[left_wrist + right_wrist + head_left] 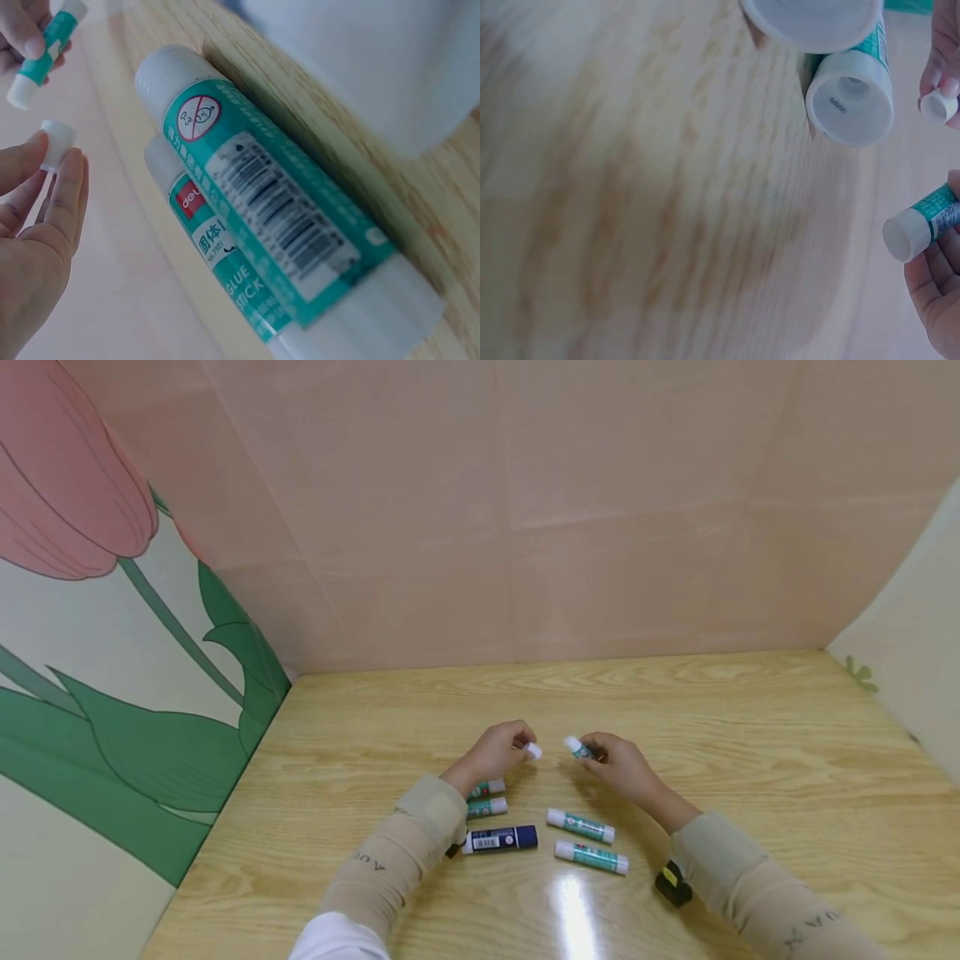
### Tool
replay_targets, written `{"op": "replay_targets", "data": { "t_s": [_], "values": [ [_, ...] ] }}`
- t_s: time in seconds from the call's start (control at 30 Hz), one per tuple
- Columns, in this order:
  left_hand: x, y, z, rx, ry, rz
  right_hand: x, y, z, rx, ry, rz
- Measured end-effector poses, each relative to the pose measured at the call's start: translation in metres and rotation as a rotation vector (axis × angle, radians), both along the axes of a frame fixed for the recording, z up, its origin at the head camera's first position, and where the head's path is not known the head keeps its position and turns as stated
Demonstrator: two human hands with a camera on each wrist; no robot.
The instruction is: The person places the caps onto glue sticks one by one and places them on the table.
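Observation:
My left hand pinches a small white cap between thumb and fingers, above the table. A short gap to its right, my right hand grips a green-labelled glue stick, its white end tilted up toward the cap. In the right wrist view, that glue stick lies across the fingers, below the hand with the cap. Cap and glue stick are apart. Two more green glue sticks lie beside my left wrist, partly hidden by it in the head view.
A dark blue glue stick lies nearer me, by the left forearm. To its right, two green-labelled glue sticks lie roughly parallel on the wooden table. A pink backdrop stands behind the table.

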State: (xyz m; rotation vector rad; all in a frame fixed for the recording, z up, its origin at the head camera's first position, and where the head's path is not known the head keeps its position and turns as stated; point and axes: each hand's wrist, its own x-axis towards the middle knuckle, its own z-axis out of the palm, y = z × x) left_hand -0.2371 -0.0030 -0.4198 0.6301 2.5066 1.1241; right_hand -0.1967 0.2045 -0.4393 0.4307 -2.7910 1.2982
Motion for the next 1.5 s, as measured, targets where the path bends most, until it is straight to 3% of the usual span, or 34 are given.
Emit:
{"op": "replay_targets", "data": {
  "t_s": [0.57,1.03,1.5],
  "values": [
    [0.0018,0.0043,0.002,0.074,-0.011,0.0,0.0011,0.0003,-0.0008,0.034,0.037,0.032],
    [0.0021,0.006,0.0021,0.106,-0.005,0.003,0.0019,-0.0007,0.0008,0.048,-0.017,0.041],
    [0.0013,0.0087,0.0018,0.127,0.008,0.006,0.0006,-0.0039,0.0026,0.047,0.024,0.063]
  ]
}}
